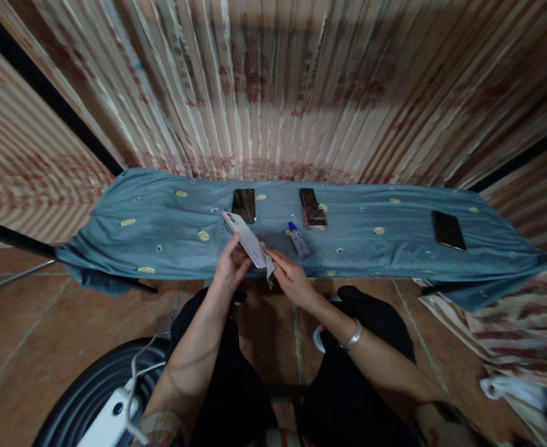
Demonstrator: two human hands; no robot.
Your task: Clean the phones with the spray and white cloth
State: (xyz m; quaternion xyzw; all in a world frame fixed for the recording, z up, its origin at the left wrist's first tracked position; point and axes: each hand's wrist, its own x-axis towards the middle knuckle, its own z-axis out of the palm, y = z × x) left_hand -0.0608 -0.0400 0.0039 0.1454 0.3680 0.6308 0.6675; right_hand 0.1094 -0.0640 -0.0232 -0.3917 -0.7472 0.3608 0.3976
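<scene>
A pale phone [245,238] is tilted above the front edge of the cloth-covered table, its back with the camera lenses facing up. My left hand [232,264] is closed round its left side. My right hand [292,276] pinches a small grey cloth [268,264] against the phone's lower right end. Behind the phone, a dark phone [244,205] lies flat. Just right of my hands lies a small clear bottle with a blue cap [298,239].
Another dark phone [308,198] lies at the back, partly pixelated, and a black phone [449,230] lies far right. Blue patterned cloth [184,230] covers the table. At lower left, a white power strip [108,419] rests on a black round object [68,397]. Striped curtains hang behind.
</scene>
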